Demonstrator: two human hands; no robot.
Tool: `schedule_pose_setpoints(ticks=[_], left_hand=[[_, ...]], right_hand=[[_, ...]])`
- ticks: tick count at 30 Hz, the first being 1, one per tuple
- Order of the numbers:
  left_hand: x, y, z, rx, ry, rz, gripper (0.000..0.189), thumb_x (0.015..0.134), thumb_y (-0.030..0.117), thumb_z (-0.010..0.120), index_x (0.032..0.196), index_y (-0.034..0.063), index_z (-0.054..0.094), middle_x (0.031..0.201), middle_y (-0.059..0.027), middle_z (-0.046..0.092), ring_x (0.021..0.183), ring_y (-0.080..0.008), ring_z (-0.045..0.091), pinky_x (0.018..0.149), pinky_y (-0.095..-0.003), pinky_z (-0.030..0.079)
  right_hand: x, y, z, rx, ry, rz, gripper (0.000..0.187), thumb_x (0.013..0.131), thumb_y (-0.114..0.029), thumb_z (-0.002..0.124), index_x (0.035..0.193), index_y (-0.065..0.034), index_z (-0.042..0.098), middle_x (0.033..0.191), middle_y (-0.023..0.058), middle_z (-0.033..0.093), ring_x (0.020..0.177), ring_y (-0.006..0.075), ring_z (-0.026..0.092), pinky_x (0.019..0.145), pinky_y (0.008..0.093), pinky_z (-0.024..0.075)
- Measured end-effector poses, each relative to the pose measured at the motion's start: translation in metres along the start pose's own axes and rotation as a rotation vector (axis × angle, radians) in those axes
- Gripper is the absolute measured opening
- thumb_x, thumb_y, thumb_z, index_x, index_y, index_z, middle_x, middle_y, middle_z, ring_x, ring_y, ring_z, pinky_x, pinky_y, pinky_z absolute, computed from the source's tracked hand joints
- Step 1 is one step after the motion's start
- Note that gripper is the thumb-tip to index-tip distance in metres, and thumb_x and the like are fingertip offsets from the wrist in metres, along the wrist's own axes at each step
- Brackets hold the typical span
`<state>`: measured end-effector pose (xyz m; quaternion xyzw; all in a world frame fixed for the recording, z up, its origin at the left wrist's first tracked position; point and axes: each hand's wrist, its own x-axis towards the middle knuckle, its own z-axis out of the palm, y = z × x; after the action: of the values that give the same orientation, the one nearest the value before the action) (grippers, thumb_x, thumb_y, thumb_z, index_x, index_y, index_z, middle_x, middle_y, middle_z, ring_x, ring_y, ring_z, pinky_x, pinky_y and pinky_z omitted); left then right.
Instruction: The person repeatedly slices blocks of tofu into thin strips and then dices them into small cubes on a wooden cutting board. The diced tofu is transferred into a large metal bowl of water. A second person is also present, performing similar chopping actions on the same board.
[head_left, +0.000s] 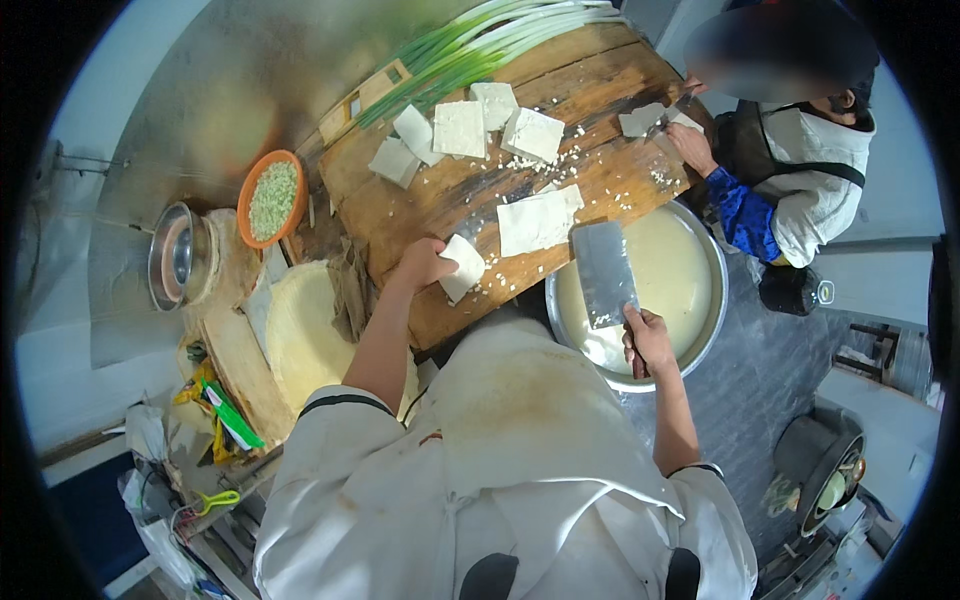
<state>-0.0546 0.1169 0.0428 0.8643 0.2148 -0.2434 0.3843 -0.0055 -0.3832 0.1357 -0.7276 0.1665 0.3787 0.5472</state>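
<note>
My left hand (427, 262) grips a white slab of what looks like tofu (462, 268) at the near left edge of a wooden chopping board (420, 217). In my right hand (646, 339) is a Chinese cleaver (602, 271), held by its dark handle. Its broad blade hangs partly over the board's near edge and partly over a large metal basin (723, 300) of pale liquid. Between the hands lies a flat stack of white slices (538, 220). Thicker white blocks (459, 129) sit farther back, with small white crumbs scattered around them.
Long scallions (480, 52) lie along the board's far edge. An orange bowl (273, 198) of chopped pale-green bits and a metal bowl (174, 255) stand left. At the board's right end, a co-worker's hand (691, 148) is by another blade and pale slabs (642, 120). A black pot (817, 450) is at lower right.
</note>
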Motion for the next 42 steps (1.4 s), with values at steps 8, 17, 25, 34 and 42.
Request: schedule_pose_setpoints(ticks=[8,17,25,34,42], left_hand=[[0.022,0.094,-0.003,-0.487,-0.238,0.327,0.032,0.102,0.017,0.084,0.126,-0.002,0.075,0.109,-0.0021,0.078,0.097,-0.0104,0.07,0.085,-0.0305,0.057],[0.067,0.142,0.019,0.244,0.172,0.76,0.089,0.09,0.037,0.089,0.164,0.0063,0.049,0.173,-0.0251,0.04,0.158,-0.044,0.042,0.13,-0.0542,0.037],[0.081,0.143,0.107,0.321,0.279,0.643,0.101,0.101,0.053,0.073,0.175,0.0019,0.027,0.182,-0.0278,0.021,0.167,-0.0507,0.02,0.135,-0.0641,0.02],[0.066,0.136,0.108,0.413,0.216,0.685,0.095,0.104,0.048,0.07,0.174,-0.0001,0.028,0.181,-0.0284,0.019,0.168,-0.0512,0.017,0.136,-0.0636,0.015],[0.106,0.197,0.059,0.122,0.234,0.913,0.012,0.094,0.005,0.075,0.105,0.002,0.074,0.115,-0.0139,0.069,0.112,-0.039,0.066,0.096,-0.0486,0.057]], right_hand=[[-0.023,-0.011,0.004,0.009,-0.041,0.158,0.043,0.113,-0.039,0.068,0.087,-0.0057,0.059,0.063,0.0019,0.057,0.043,0.0141,0.052,0.042,0.0336,0.0434],[-0.018,-0.02,0.023,0.016,-0.008,0.262,0.043,0.111,-0.039,0.069,0.087,-0.005,0.059,0.063,0.0018,0.056,0.045,0.0143,0.053,0.042,0.0341,0.0451],[0.039,-0.05,0.021,-0.052,0.034,0.115,0.049,0.108,-0.044,0.075,0.088,-0.001,0.063,0.065,0.0031,0.06,0.047,0.0141,0.057,0.044,0.0337,0.0459],[0.071,-0.077,-0.014,-0.724,0.34,-0.51,0.021,0.103,-0.025,0.073,0.111,-0.0073,0.08,0.084,0.0214,0.078,0.08,0.0426,0.077,0.076,0.0515,0.0615],[0.114,-0.135,0.022,-1.156,0.395,-0.488,0.028,0.11,-0.038,0.064,0.115,-0.0146,0.08,0.09,0.0199,0.08,0.083,0.0401,0.079,0.078,0.0538,0.0633]])
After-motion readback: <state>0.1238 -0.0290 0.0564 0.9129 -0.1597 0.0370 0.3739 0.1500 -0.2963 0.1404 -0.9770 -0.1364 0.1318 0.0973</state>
